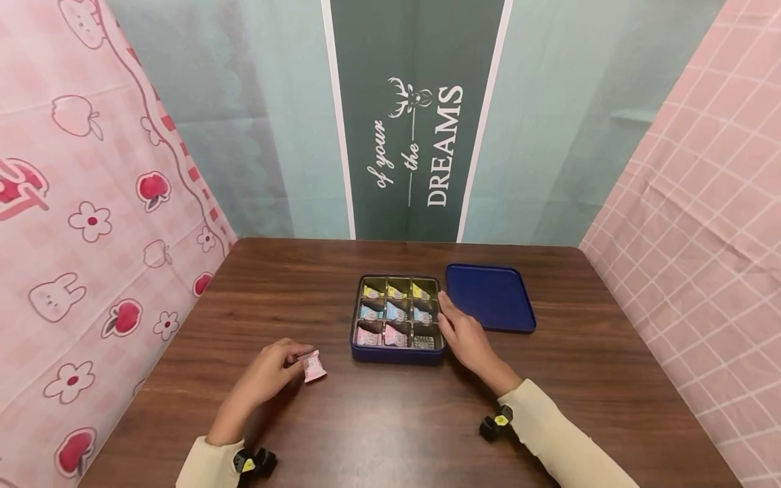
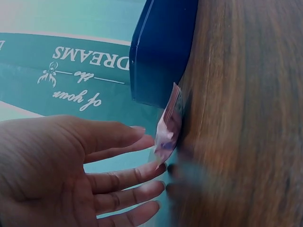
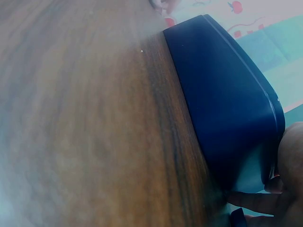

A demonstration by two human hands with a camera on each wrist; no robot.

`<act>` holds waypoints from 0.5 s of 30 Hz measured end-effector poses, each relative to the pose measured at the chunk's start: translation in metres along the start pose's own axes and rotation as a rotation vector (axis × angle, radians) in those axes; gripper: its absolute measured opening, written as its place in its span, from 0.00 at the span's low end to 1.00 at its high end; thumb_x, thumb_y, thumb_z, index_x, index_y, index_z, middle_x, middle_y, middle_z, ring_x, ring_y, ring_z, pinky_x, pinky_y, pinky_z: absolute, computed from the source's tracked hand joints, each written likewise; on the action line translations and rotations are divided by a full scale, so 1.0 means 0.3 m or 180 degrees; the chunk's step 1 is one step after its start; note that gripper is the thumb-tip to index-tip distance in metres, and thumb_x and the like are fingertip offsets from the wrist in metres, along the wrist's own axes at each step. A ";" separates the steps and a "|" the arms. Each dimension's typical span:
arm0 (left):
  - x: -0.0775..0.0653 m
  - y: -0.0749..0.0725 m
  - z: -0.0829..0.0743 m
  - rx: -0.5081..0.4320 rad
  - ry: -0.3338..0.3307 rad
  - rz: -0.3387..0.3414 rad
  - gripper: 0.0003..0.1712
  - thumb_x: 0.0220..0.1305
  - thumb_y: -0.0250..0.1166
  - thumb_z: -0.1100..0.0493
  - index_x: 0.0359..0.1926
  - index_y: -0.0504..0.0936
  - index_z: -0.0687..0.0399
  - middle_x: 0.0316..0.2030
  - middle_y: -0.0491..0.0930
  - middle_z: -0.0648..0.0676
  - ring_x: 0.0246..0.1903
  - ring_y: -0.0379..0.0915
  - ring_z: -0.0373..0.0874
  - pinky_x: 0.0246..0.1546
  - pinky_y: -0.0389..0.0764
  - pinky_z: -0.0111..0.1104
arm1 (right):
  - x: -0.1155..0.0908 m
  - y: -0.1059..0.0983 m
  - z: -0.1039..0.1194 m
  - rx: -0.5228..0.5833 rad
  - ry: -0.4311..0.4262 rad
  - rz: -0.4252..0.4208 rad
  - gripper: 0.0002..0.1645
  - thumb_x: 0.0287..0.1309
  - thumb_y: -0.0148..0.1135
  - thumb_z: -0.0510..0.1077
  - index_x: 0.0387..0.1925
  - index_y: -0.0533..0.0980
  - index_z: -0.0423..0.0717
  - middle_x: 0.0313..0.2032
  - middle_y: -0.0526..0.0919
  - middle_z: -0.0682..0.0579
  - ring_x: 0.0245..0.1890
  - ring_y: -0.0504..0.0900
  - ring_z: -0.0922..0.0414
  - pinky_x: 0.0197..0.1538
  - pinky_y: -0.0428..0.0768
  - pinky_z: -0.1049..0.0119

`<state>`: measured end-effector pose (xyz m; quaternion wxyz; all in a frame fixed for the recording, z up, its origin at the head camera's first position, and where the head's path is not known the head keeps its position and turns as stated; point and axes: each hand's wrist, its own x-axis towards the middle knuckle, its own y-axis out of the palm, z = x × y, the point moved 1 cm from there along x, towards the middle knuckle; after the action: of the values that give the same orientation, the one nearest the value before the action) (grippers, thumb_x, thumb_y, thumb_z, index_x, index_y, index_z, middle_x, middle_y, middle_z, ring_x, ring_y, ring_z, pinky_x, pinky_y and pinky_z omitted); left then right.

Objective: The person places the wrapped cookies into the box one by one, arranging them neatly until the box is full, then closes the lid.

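A small pink-wrapped packet (image 1: pixel 313 367), seemingly a candy or snack, lies on the table. At its near end, the fingertips of my left hand (image 1: pixel 271 369) touch or almost touch it; in the left wrist view the packet (image 2: pixel 168 130) sits just beyond the fairly straight fingers. A blue tin (image 1: pixel 396 354) with a divided inner tray stands in the middle. It has yellow packets at the back, blue ones in the centre row, and two pink ones in front. The front right compartment holds no packet. My right hand (image 1: pixel 466 339) rests with extended fingers against the tin's right side.
The tin's blue lid (image 1: pixel 491 298) lies flat, behind and right of the tin. The dark wooden table (image 1: pixel 390 420) ends at a green curtain (image 1: pixel 405 122) at the back. Pink patterned cloths (image 1: pixel 122 257) hang along both sides.
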<state>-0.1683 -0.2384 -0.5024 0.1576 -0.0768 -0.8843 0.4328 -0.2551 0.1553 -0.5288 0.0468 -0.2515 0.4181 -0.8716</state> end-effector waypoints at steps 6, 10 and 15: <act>0.002 -0.009 -0.006 0.0011 -0.0033 0.0109 0.12 0.65 0.70 0.63 0.49 0.89 0.59 0.26 0.75 0.43 0.25 0.66 0.33 0.26 0.70 0.29 | 0.007 -0.011 -0.002 -0.0028 0.0006 0.0004 0.31 0.75 0.55 0.42 0.73 0.64 0.37 0.72 0.66 0.43 0.65 0.74 0.43 0.61 0.75 0.43; -0.006 -0.017 -0.010 -0.0024 -0.0090 0.0208 0.17 0.66 0.69 0.63 0.55 0.86 0.63 0.25 0.77 0.44 0.24 0.67 0.33 0.25 0.70 0.29 | 0.002 -0.009 -0.001 -0.0040 0.0018 0.0039 0.31 0.75 0.54 0.42 0.74 0.63 0.37 0.72 0.66 0.42 0.66 0.73 0.43 0.62 0.74 0.42; -0.013 -0.026 -0.008 -0.0145 -0.0158 0.0285 0.24 0.65 0.68 0.65 0.61 0.80 0.67 0.27 0.82 0.46 0.24 0.72 0.36 0.25 0.73 0.29 | -0.002 -0.003 0.003 -0.0025 0.0025 0.0039 0.31 0.75 0.54 0.42 0.74 0.64 0.37 0.72 0.66 0.42 0.66 0.73 0.43 0.62 0.74 0.42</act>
<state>-0.1637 -0.2423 -0.4958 0.1143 -0.1090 -0.8932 0.4210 -0.2540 0.1556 -0.5279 0.0496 -0.2457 0.4233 -0.8706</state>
